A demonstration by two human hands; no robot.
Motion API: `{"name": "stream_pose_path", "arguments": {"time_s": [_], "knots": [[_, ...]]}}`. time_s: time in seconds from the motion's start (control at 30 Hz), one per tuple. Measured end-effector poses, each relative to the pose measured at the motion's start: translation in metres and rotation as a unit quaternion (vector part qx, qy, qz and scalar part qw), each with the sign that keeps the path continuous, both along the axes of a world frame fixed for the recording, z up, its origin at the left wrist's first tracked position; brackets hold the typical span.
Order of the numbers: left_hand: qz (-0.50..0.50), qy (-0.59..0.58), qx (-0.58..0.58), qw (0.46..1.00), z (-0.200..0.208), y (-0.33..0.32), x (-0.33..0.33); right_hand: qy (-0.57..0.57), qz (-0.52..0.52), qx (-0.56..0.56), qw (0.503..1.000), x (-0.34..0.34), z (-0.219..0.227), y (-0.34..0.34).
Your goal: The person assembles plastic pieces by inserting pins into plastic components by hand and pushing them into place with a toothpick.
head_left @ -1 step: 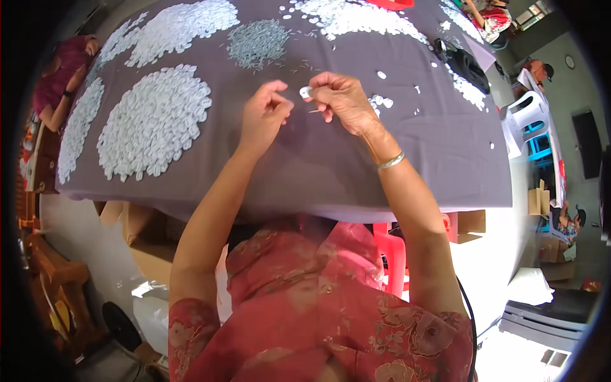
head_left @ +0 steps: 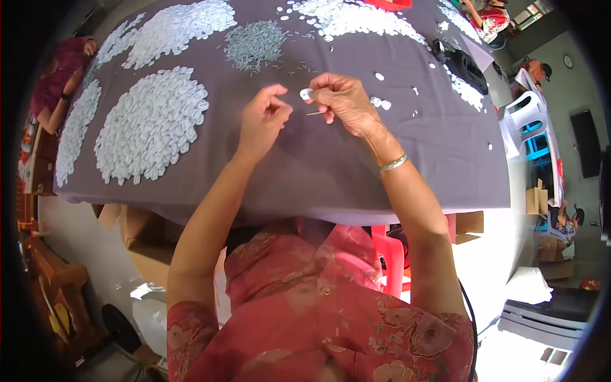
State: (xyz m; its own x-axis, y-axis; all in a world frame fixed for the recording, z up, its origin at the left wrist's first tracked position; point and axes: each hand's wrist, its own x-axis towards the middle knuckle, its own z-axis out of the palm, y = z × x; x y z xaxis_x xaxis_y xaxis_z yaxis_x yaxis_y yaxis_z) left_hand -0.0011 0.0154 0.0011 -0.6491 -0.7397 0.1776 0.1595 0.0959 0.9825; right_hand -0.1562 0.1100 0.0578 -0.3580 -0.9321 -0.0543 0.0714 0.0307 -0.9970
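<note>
in the head view, little has moved: the table (head_left: 305,175) and its piles sit slightly further left and lower, and a bit more of the thin stick (head_left: 314,113) by your right fingers shows. your two hands keep nearly the same pose above the table, facing each other, just apart.

your right hand (head_left: 340,102) is closed in a pinch, thumb and finger gripping a small white piece (head_left: 305,94) at its edge, on the side toward your left hand. the stick points out below it, near your curled lower fingers. your left hand (head_left: 264,118) is half curled, thumb near the fingers; you can't tell from here whether it has hold of anything.

beyond your hands lies a pile of small grey pins (head_left: 254,44). a big pile of white pieces (head_left: 153,124) spreads to your left, and a black bag (head_left: 466,69) lies at the far right.
</note>
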Motion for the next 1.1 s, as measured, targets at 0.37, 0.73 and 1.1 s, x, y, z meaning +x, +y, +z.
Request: {"name": "stream_pose_path", "arguments": {"time_s": [0.37,0.73,1.1], "knots": [[-0.081,0.085,0.130,0.985,0.007,0.004,-0.009,0.529,-0.043,-0.176,0.829,-0.010,-0.002,0.004],[-0.087,0.099,0.151,0.980,0.010,0.011,-0.013,0.543,-0.059,-0.250,0.799,0.001,-0.029,0.010],[-0.097,0.034,0.076,0.992,0.016,0.014,-0.009,0.272,-0.002,-0.125,0.954,-0.009,-0.027,0.012]]}}
